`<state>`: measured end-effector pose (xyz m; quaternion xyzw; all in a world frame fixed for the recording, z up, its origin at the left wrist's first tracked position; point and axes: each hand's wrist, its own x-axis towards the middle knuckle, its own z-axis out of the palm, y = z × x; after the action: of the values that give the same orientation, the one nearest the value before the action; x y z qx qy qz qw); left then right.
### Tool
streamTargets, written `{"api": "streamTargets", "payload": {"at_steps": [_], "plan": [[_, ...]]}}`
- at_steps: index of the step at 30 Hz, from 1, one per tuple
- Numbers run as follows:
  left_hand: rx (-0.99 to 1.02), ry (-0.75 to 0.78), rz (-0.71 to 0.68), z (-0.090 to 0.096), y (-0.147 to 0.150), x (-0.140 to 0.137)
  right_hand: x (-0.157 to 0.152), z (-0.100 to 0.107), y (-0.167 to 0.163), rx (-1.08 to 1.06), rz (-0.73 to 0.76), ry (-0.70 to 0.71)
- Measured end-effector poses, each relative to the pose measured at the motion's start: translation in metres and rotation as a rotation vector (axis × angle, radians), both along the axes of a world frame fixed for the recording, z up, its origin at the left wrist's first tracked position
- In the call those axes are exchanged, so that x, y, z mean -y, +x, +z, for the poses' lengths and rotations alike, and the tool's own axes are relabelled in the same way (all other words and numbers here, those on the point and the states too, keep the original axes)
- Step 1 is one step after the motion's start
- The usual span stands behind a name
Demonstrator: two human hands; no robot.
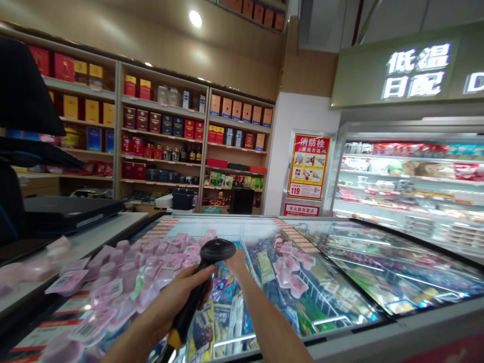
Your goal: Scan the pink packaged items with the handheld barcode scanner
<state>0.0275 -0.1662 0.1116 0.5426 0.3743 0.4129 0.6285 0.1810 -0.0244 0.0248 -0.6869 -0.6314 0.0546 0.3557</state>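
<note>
My left hand (189, 290) is wrapped around the handle of a black handheld barcode scanner (217, 249) with a yellow part low on the grip. The scanner's head points away from me, above the freezer's glass top. My right arm reaches forward past it. The right hand (236, 259) is partly hidden behind the scanner head, so its fingers do not show. To the left, a heap of pink plastic cups (108, 290), several with barcode labels, lies on the glass. A smaller group of pink cups (289, 269) sits right of my right forearm.
Packaged goods in wire baskets (325, 297) show through the chest freezer's glass. A black laptop-like device (71, 212) rests on the counter at left. Shelves of boxed goods (162, 121) stand behind, with a lit refrigerated display (408, 181) at right.
</note>
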Motion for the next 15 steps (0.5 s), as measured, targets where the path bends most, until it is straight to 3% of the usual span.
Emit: {"api": "streamTargets", "payload": {"at_steps": [5,9,12,15], "plan": [[0.007,-0.006,-0.015,-0.002,0.007,0.002,0.028,0.017,0.074,0.038,-0.131,-0.024],[-0.003,0.001,-0.037,-0.005,0.015,0.002,0.051,0.019,0.133,0.019,-0.288,-0.085],[-0.008,-0.008,-0.044,-0.004,0.018,0.004,0.056,0.014,0.149,-0.098,-0.327,-0.108],[-0.004,-0.013,-0.038,-0.002,0.015,0.006,0.049,0.010,0.145,-0.279,-0.286,-0.038]]}}
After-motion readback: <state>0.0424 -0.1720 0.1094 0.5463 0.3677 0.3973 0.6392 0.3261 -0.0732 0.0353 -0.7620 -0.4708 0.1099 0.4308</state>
